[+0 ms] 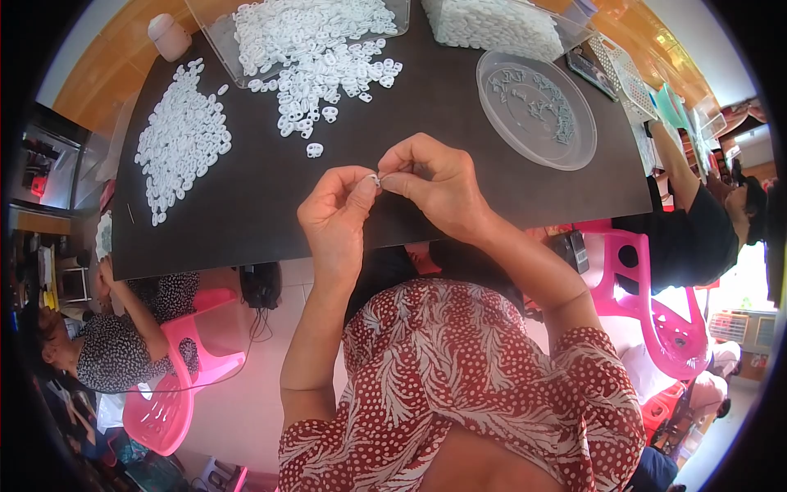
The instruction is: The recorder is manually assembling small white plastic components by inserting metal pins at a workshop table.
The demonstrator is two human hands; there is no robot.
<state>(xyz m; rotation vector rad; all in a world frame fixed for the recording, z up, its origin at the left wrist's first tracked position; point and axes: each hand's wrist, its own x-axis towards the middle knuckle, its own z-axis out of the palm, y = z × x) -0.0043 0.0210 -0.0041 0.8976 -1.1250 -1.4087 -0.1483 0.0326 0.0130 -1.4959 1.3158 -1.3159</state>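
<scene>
Above the near part of the dark table, both hands meet at the fingertips. My left hand (338, 211) pinches a small white plastic piece (375, 179) between thumb and forefinger. The fingers of my right hand (438, 187) are pinched together against that piece; whatever lies between them is too small to make out. One loose white piece with two holes (315, 150) lies just beyond my left hand. Farther off spreads a heap of similar white two-holed pieces (316, 78), spilling from a clear bin (239, 75). At the left lies a pile of small white oval pieces (182, 139).
A round clear tray (587, 148) with small, thin metallic-looking bits stands at the right. Behind it is a clear box (574, 34) of white pieces. A pale bottle (169, 38) stands far left. Other people sit at both sides, near pink chairs (215, 361).
</scene>
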